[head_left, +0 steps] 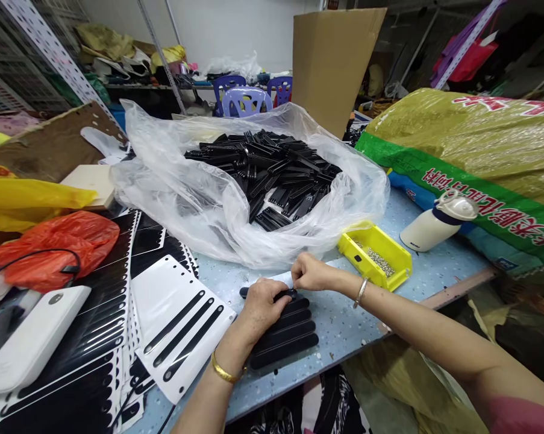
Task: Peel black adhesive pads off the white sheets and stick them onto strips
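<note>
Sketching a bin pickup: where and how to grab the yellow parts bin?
Probably pinch the near-right end wall of the yellow parts bin, from above and right. That end faces speckled tabletop; the plastic bag crowds the far end and the right forearm passes the near-left side.

On the desk [339, 325], strips [284, 348] before a bag [240, 223]; sheets [152, 283] to their left; bin [400, 274], then bottle [428, 228], to their right.

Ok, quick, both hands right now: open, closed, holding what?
Left hand: closed on a black strip.
Right hand: closed in a pinch by the strip's end; whether it holds anything can't be told.
</note>
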`<control>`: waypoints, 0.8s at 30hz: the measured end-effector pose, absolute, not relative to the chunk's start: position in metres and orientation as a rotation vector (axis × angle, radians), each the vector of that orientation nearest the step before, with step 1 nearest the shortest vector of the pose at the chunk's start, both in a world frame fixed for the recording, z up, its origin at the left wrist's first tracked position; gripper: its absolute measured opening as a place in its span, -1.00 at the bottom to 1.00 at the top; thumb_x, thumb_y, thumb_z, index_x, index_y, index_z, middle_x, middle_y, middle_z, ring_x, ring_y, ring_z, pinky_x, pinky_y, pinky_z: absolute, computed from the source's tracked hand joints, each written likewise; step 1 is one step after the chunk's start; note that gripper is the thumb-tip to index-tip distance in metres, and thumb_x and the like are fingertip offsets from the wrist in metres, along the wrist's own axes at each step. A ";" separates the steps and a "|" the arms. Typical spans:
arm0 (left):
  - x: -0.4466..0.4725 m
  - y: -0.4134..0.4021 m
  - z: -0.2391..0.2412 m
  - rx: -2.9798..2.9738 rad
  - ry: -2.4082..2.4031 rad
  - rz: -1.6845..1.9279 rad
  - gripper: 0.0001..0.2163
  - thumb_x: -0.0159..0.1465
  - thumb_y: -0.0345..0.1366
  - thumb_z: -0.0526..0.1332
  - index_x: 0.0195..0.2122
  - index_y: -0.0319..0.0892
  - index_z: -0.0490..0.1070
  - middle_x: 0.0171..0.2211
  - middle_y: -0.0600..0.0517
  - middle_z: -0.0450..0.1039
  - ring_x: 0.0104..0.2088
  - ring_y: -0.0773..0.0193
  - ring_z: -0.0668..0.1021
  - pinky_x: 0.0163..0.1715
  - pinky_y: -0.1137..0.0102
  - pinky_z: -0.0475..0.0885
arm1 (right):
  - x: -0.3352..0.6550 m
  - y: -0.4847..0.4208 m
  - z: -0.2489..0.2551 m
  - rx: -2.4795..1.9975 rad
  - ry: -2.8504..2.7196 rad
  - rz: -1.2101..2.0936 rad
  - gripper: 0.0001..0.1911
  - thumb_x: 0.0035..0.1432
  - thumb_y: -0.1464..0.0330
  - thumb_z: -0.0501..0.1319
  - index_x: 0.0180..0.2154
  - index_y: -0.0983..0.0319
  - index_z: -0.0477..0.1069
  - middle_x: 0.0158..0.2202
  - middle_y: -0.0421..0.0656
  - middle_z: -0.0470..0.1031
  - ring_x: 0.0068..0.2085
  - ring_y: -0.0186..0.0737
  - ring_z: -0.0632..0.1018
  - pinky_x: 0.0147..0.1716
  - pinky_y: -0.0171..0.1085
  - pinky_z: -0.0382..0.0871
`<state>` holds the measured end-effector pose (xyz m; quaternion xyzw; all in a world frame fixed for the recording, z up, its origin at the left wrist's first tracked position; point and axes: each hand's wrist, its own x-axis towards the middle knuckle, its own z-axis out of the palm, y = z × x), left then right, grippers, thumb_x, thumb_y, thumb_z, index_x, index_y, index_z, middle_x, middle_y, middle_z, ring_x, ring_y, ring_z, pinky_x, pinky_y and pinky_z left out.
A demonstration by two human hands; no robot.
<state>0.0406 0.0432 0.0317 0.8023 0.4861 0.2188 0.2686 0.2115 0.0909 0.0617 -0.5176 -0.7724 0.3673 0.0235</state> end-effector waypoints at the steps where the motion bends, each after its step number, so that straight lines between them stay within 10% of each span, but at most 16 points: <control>1: 0.041 0.043 0.032 2.165 1.310 0.582 -0.88 0.12 -0.44 0.30 -0.37 -0.08 0.59 -0.38 0.03 0.62 -0.29 0.17 0.57 -0.22 0.33 0.38 | 0.213 0.094 0.059 -1.586 -2.314 1.249 -0.90 -0.22 0.59 0.21 -0.63 0.34 0.47 -0.72 -0.31 0.28 -0.59 -0.42 0.27 -0.59 -0.41 0.08; 10: 0.040 0.042 0.032 2.186 1.305 0.574 -0.88 0.13 -0.44 0.31 -0.32 -0.10 0.60 -0.37 0.02 0.62 -0.30 0.17 0.58 -0.23 0.33 0.39 | 0.220 0.087 0.040 -1.489 -1.927 1.504 -0.93 -0.22 0.57 0.24 -0.63 0.34 0.46 -0.70 -0.31 0.32 -0.60 -0.44 0.26 -0.59 -0.41 0.10; 24: 0.039 0.046 0.026 2.284 1.512 0.482 -0.82 0.14 -0.49 0.20 -0.28 -0.18 0.53 -0.28 -0.09 0.61 -0.21 0.04 0.59 -0.13 0.18 0.38 | 0.235 0.040 0.017 -1.500 -1.815 0.809 -0.77 0.10 0.42 0.14 -0.55 0.26 0.48 -0.62 -0.23 0.45 -0.53 -0.33 0.40 -0.49 -0.37 0.23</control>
